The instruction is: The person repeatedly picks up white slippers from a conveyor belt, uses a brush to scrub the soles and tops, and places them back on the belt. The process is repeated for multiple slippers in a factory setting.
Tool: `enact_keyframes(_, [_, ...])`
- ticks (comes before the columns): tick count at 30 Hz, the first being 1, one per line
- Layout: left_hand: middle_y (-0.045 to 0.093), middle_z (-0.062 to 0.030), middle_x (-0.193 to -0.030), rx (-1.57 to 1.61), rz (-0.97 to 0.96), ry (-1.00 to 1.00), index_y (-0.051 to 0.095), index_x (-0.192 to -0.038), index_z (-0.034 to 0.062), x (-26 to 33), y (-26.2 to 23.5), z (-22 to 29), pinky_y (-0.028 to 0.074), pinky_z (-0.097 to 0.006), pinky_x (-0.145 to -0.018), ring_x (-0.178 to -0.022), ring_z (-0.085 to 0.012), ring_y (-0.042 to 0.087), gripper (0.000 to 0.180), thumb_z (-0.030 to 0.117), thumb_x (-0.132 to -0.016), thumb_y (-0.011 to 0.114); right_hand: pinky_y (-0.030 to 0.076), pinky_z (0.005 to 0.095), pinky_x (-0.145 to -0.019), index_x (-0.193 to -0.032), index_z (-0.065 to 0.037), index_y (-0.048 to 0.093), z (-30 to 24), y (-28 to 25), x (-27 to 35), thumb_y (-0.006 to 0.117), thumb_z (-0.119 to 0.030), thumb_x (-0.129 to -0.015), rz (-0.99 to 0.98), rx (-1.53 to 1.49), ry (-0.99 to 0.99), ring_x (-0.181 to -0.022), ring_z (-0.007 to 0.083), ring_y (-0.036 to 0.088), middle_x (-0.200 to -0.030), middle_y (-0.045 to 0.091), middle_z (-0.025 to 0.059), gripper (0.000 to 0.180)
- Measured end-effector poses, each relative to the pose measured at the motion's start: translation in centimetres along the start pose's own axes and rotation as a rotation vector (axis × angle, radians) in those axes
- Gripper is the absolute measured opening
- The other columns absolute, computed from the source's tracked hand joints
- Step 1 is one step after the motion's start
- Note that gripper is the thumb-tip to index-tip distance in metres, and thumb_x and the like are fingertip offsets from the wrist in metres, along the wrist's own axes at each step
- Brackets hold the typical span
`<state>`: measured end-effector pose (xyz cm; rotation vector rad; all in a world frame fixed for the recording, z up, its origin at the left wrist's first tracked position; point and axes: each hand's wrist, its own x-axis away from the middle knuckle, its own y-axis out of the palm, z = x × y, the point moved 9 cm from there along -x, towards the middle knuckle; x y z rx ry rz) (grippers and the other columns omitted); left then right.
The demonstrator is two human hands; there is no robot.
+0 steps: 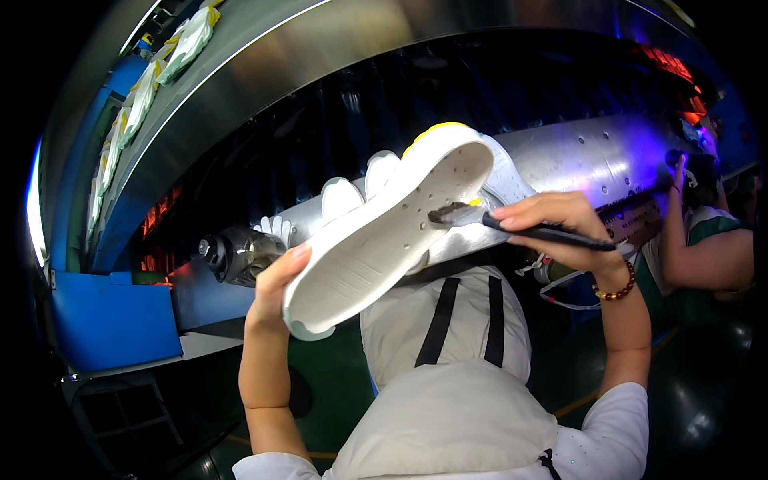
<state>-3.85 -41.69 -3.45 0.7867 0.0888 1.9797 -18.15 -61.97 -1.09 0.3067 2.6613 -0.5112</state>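
A white shoe sole (376,240) is held up before me, its hollow inner side facing me and its toe end tilted up to the right. My left hand (276,282) grips its heel end, the thumb over the rim. In my right hand (562,226) is a brush (468,215) with a black handle, the fingers closed around it. Its dark bristles are at the inner face of the sole, towards the toe half. Small dark holes dot that face. My left fingers behind the sole are hidden.
Behind the sole lies a metal ledge (552,160) with more white sole parts (342,200) on it. A dark transparent container (240,254) stands at left. Soles in plastic (192,46) line the upper-left belt. A blue panel (116,320) is at left; a co-worker's arm (704,248) is at right.
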Motion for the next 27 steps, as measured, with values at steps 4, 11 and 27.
enact_keyframes(4, [0.051, -0.0158, -0.107, -0.074, 0.028, -0.002, 0.040, -0.117, -0.0043, -1.8, -0.1, -0.9, 0.041, -0.026, -0.077, -0.090, -0.0188, 0.053, 0.052, 0.032, -0.080, 0.042, 0.048, 0.0272, -0.074, -0.082, 0.002, 0.061, -0.6, 4.6, 0.3, 0.068, -0.004, -0.065, -0.304, -0.270, 0.162, -0.081, 0.0207, 0.061, -0.085, 0.062, 0.0134, 0.019])
enact_keyframes(11, [0.052, -0.0108, -0.101, -0.196, -0.032, 0.002, 0.042, -0.115, -0.0040, -5.6, 2.7, -2.4, 0.041, -0.025, -0.074, -0.087, -0.0140, 0.050, 0.049, 0.033, -0.083, 0.042, 0.040, 0.0180, -0.049, -0.069, 0.002, 0.058, 1.5, 6.1, -4.2, 0.057, -0.012, -0.076, 0.120, -0.331, 0.400, -0.054, 0.0050, 0.051, -0.058, 0.056, 0.0016, 0.016])
enact_keyframes(27, [0.048, -0.0113, -0.109, -0.223, 0.130, 0.187, 0.035, -0.123, -0.0025, -7.2, -0.1, -3.9, 0.033, -0.027, -0.086, -0.098, -0.0161, 0.045, 0.049, 0.031, -0.086, 0.038, 0.042, 0.0181, -0.039, -0.060, 0.003, 0.052, 7.3, 7.8, -5.3, 0.053, -0.017, -0.079, 0.250, -0.456, 0.648, -0.040, 0.0096, 0.052, -0.051, 0.053, 0.0071, 0.027])
